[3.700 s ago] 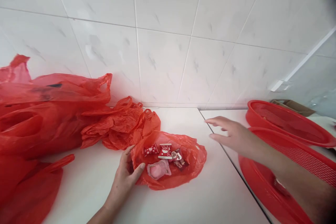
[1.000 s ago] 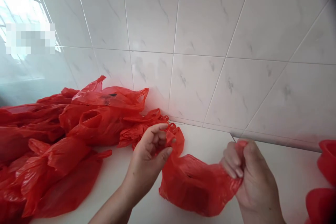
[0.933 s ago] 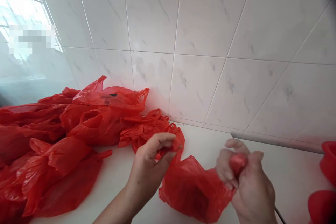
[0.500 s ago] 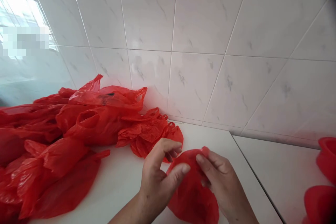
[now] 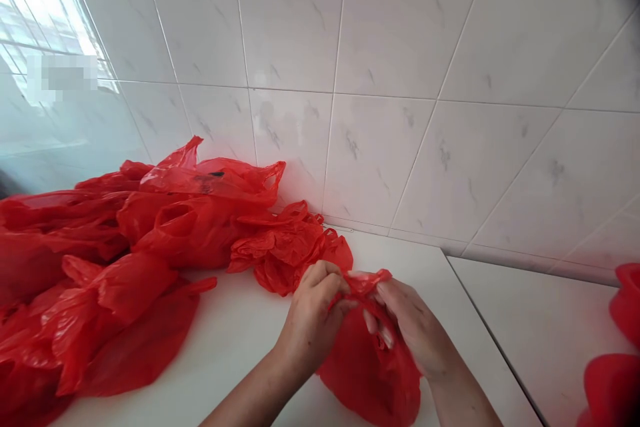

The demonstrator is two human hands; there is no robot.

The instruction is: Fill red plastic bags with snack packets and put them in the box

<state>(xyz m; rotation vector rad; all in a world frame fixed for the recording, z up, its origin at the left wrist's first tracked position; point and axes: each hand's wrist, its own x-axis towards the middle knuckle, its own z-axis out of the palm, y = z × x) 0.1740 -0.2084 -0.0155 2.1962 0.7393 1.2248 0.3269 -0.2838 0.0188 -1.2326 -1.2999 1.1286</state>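
Note:
A thin red plastic bag (image 5: pixel 370 373) hangs between my two hands, its lower part just above or on the white table. My left hand (image 5: pixel 317 310) pinches the left side of its gathered top edge, fingers curled and thumb pressed in. My right hand (image 5: pixel 405 317) grips the top right of the same bag. Some of its fingers show through or under the red film, bent inward. Just behind my left hand lie crumpled red plastic bags (image 5: pixel 285 243).
A large heap of red plastic bags (image 5: pixel 185 233) covers the left of the white table (image 5: pixel 245 333), against a tiled wall (image 5: pixel 390 47). Two red rounded objects (image 5: pixel 613 387) stand at the right edge. A dark seam (image 5: pixel 490 327) divides the tabletop. A barred window (image 5: pixel 45 7) is upper left.
My left hand has closed from an open curve onto the bag's top edge. My right hand's fingers have shifted into the film, and the top is now stretched between both hands.

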